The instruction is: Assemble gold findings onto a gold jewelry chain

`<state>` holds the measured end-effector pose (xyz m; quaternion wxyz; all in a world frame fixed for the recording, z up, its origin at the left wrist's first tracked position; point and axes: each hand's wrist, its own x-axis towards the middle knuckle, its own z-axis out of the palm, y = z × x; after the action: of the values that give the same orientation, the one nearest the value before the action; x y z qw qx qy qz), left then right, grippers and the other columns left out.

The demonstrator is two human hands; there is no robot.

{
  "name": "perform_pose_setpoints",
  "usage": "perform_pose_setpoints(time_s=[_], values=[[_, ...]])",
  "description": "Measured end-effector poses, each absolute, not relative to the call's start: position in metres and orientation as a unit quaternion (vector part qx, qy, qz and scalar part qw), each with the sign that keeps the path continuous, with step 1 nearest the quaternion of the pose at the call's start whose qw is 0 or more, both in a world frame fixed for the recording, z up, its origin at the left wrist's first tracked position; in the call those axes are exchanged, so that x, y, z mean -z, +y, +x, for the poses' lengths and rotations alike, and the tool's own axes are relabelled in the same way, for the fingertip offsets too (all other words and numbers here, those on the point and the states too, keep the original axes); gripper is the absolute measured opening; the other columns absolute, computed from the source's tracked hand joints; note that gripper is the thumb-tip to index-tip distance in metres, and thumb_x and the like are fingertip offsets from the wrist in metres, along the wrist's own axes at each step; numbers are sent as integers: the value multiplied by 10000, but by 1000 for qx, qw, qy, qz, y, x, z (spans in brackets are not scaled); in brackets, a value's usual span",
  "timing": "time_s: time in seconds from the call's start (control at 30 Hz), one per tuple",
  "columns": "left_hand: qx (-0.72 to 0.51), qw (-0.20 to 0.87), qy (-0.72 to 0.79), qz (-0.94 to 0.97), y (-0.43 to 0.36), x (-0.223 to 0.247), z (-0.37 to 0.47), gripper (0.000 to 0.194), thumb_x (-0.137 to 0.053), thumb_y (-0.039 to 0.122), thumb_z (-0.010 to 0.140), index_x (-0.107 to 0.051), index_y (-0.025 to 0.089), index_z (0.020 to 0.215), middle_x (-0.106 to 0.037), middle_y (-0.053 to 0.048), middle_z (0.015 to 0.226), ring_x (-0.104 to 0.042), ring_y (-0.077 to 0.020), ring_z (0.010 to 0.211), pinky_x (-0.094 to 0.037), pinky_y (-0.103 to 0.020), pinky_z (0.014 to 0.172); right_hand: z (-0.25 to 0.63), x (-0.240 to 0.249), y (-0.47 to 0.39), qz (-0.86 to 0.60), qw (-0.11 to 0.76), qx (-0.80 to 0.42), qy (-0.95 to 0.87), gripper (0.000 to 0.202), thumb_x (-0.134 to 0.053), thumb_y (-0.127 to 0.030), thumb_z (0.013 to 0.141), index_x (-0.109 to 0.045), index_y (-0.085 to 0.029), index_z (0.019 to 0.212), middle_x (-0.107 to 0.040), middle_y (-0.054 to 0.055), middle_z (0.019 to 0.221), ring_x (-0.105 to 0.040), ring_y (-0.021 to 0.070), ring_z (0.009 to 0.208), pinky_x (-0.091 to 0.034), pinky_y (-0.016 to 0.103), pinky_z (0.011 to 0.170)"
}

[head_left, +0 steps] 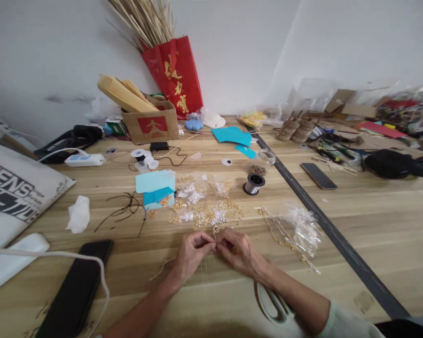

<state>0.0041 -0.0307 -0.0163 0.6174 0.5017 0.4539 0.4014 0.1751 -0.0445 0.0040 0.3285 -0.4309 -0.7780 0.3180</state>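
My left hand [196, 249] and my right hand [240, 249] meet at the near middle of the table, fingertips pinched together. Between them is a thin chain [215, 231], with a small loop standing up above the fingertips. Exactly where each finger grips it is too small to see. Another stretch of pale chain [161, 269] lies beside my left wrist. Just beyond the fingers spread loose gold and silver findings [216, 215], some on clear plastic bags. Scissors handles [273, 303] show beneath my right forearm.
Finished-looking chains [282, 232] and clear bags [305, 232] lie to the right. A wire spool [254, 184] and a bead jar [262, 164] stand beyond. Black cords [127, 206], blue paper [155, 181] and a black phone [77, 286] are leftward. A dark strip [313, 213] crosses the table.
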Motion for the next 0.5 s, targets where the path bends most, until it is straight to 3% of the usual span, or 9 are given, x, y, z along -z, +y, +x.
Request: perform_pose_setpoints(time_s=[0.5], values=[[-391, 614, 480, 490, -30, 12, 5, 140, -732, 244, 628, -640, 140, 612, -653, -7, 560, -582, -120, 539, -454, -211, 536, 177, 5, -43, -401, 314, -271, -817, 155, -442, -147, 920, -527, -180, 794, -561, 47, 783, -519, 148, 695, -398, 253, 620]])
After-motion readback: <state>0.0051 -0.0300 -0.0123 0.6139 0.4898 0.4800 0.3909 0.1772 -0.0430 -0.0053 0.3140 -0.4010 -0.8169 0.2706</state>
